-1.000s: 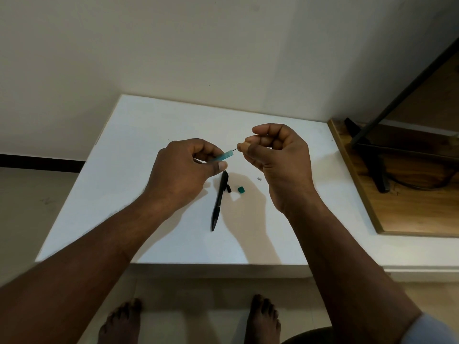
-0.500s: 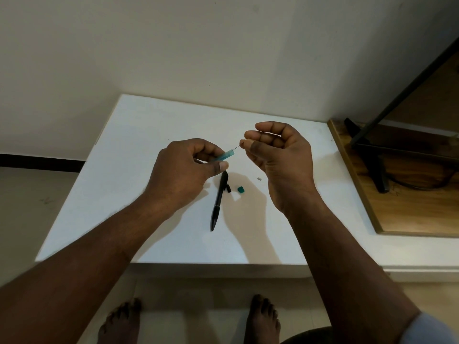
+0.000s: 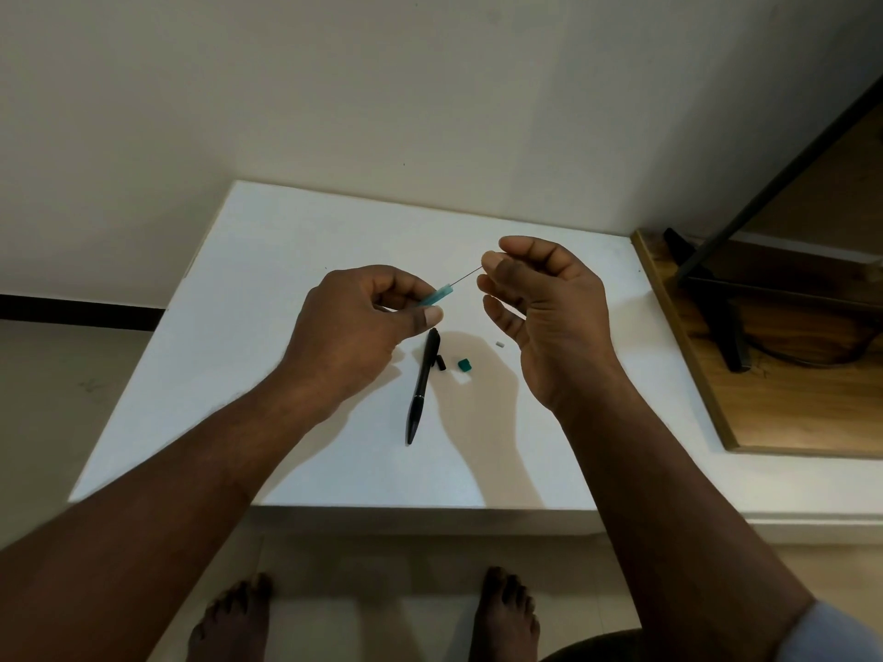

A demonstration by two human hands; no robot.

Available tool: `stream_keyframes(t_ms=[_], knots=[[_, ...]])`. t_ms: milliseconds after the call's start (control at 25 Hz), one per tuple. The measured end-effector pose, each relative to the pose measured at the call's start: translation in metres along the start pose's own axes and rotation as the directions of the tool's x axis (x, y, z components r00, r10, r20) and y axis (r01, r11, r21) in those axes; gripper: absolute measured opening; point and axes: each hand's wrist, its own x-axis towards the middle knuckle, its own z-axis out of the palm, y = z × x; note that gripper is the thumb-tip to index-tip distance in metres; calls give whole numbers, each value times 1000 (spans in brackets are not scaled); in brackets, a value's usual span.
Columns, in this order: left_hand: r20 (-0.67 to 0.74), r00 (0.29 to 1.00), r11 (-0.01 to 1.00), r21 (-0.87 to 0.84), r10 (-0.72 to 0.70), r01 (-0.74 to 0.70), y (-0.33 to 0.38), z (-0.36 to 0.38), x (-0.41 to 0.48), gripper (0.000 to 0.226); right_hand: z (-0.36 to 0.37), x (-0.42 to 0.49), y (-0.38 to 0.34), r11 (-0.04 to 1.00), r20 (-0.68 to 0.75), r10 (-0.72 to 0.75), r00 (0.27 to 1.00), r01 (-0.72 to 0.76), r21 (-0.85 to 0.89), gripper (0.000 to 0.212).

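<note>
The counter (image 3: 286, 260) is bounded by a wall (image 3: 430, 88) behind and a wooden board (image 3: 764, 413) on the right; bare surface is left toward its left edge. Above the middle, a teal tube (image 3: 437, 296) is pinched in the fingers of the left hand (image 3: 353, 327), and the thin rod (image 3: 466, 278) projecting from it is clamped by the curled fingers of the right hand (image 3: 554, 308). Underneath, a pen (image 3: 421, 389), black piece (image 3: 440, 363), cap (image 3: 464, 365) and white bit (image 3: 500, 344) are laid.
</note>
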Motion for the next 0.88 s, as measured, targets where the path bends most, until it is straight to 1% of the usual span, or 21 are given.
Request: stream_keyframes(t_ms=[200, 440, 560, 720, 880], knots=[[12, 1000, 1000, -23, -10, 11, 1, 0, -1, 11, 0, -1, -1, 1000, -6, -16, 1000, 16, -1, 16], [6, 1000, 1000, 5, -7, 7, -5, 1, 2, 11, -1, 0, -1, 997, -62, -64, 996, 67, 45, 16], [-36, 999, 986, 166, 33, -26, -12, 1, 5, 10, -1, 1, 0, 997, -107, -42, 993, 48, 60, 16], [-89, 995, 944, 331, 44, -12, -22, -2, 9, 15, -3, 3, 3, 993, -146, 55, 988, -39, 108, 16], [-137, 989, 857, 515, 50, 28, -34, -9, 13, 21, -4, 3, 5, 986, -146, 116, 983, -96, 136, 16]])
